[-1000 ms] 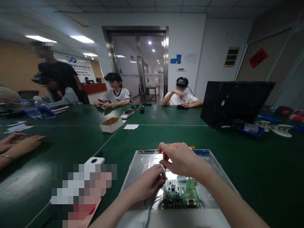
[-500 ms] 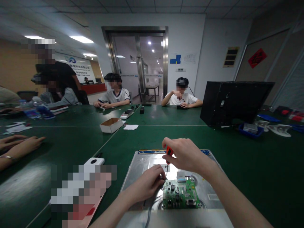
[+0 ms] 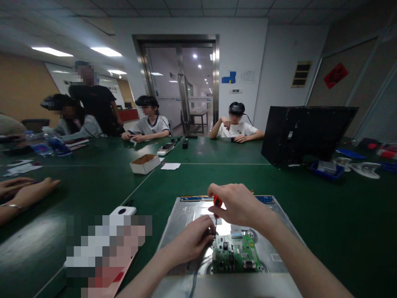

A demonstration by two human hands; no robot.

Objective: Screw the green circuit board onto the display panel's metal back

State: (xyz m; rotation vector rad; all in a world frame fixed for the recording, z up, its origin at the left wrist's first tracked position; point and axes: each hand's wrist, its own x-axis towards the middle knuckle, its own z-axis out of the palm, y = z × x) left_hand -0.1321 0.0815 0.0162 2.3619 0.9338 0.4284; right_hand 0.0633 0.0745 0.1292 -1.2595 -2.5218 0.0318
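My right hand [image 3: 238, 203] grips the red and black handle of a screwdriver [image 3: 217, 201], held upright with its thin shaft pointing down. The tip reaches the upper left corner of a green circuit board [image 3: 237, 253]. At that corner my left hand [image 3: 199, 235] has its fingers pinched together beside the shaft; what they hold, if anything, is hidden. Under the board lies a silvery metal panel [image 3: 173, 221], with a narrow blue strip [image 3: 198, 199] along its far edge. A grey cable [image 3: 194, 281] runs from near the board toward me.
Left of the panel lies a white device [image 3: 124, 212], partly blurred out. Farther off stand an open cardboard box [image 3: 145, 164], a paper slip [image 3: 170, 166], a black monitor [image 3: 307, 134] and a blue tray [image 3: 327, 169]. Another person's hands [image 3: 29, 190] rest at the left.
My right hand has shifted slightly left and down with the screwdriver, bringing the tip to the board's corner. My left hand stays put. The standing person in the background has moved right.
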